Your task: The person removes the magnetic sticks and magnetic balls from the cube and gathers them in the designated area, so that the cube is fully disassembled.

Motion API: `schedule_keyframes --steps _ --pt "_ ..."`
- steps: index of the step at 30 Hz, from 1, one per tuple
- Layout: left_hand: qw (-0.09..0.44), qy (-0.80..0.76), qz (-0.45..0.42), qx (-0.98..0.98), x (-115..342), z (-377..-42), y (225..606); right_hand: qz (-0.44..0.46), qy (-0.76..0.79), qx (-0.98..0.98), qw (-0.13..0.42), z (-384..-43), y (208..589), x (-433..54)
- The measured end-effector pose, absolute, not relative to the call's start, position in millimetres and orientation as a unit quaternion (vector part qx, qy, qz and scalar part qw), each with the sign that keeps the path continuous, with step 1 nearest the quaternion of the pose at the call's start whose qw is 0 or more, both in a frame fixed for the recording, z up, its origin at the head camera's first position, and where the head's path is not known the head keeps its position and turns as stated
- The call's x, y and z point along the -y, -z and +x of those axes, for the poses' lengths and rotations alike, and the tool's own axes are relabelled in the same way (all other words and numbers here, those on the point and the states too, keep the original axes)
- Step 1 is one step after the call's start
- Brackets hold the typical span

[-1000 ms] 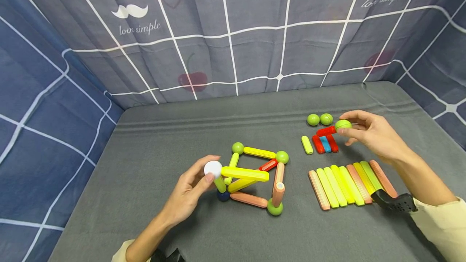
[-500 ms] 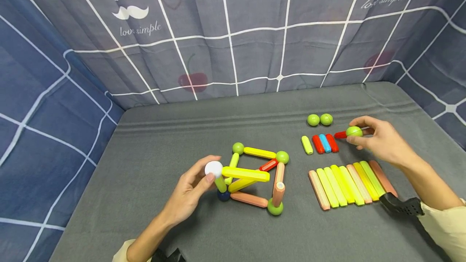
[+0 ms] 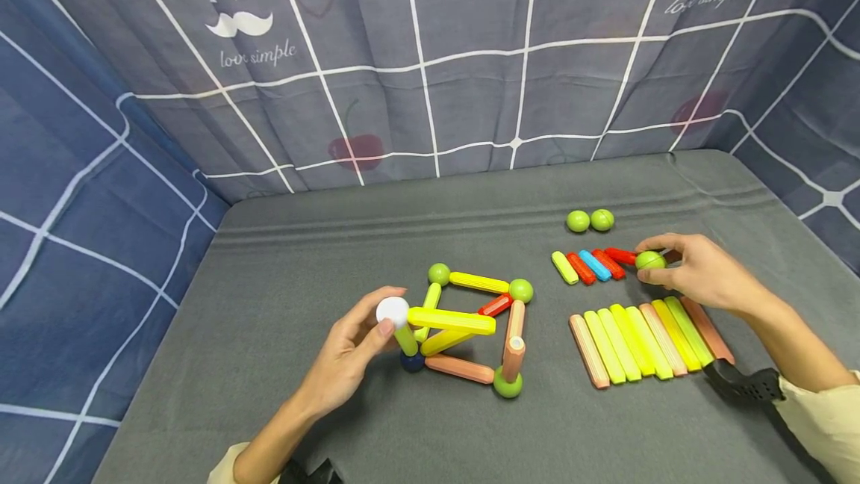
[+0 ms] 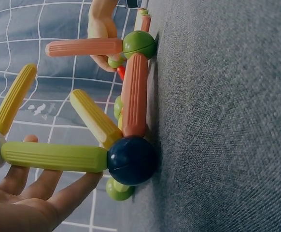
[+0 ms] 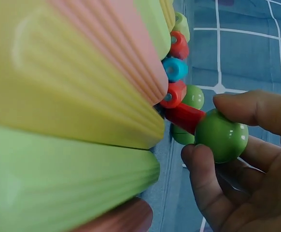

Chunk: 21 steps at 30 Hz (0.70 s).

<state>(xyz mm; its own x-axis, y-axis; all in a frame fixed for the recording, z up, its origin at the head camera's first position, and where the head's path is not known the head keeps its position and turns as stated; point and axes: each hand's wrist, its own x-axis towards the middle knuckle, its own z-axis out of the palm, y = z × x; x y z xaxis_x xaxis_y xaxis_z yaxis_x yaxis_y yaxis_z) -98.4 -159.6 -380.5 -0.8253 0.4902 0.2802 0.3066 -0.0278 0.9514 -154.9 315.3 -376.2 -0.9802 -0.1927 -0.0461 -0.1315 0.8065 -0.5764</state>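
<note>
My right hand (image 3: 702,271) pinches a green ball (image 5: 222,135) between thumb and fingers. A short red rod (image 3: 621,255) sticks out from that ball toward a row of short rods, its far end right beside the nearest red one. With my left hand (image 3: 346,346) I hold the upper corner of a rod-and-ball frame, at a white ball (image 3: 393,312). Fingers lie along the green upright rod (image 4: 56,156) between the white ball and a dark blue ball (image 4: 132,160) at the base. A yellow rod (image 3: 453,321) juts sideways from the white ball.
Two loose green balls (image 3: 590,221) lie behind the short rods. The short row holds a blue rod (image 3: 594,264) among red and yellow-green ones. Closer in, several long rods (image 3: 645,342) lie side by side. A salmon rod (image 3: 513,359) stands upright at the frame's near right corner.
My right hand has moved right and toward me with the green ball and red rod. The short rods now lie slanted, with the held red rod against their end. The left hand stays put.
</note>
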Motion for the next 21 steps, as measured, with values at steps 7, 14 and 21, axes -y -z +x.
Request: schedule_keyframes --steps 7,14,21 --pt "0.064 -0.651 0.283 -0.701 159.5 -98.1 381.5 -0.116 0.278 -0.953 0.037 -155.9 374.1 -313.6" --pt "0.064 -0.648 0.281 -0.705 159.8 -97.6 382.8 -0.13 0.262 -0.955 0.044 -159.6 373.5 -311.0" --pt "0.059 -0.646 0.281 -0.707 159.2 -96.6 383.7 -0.144 0.256 -0.955 0.044 -157.2 382.0 -314.1"
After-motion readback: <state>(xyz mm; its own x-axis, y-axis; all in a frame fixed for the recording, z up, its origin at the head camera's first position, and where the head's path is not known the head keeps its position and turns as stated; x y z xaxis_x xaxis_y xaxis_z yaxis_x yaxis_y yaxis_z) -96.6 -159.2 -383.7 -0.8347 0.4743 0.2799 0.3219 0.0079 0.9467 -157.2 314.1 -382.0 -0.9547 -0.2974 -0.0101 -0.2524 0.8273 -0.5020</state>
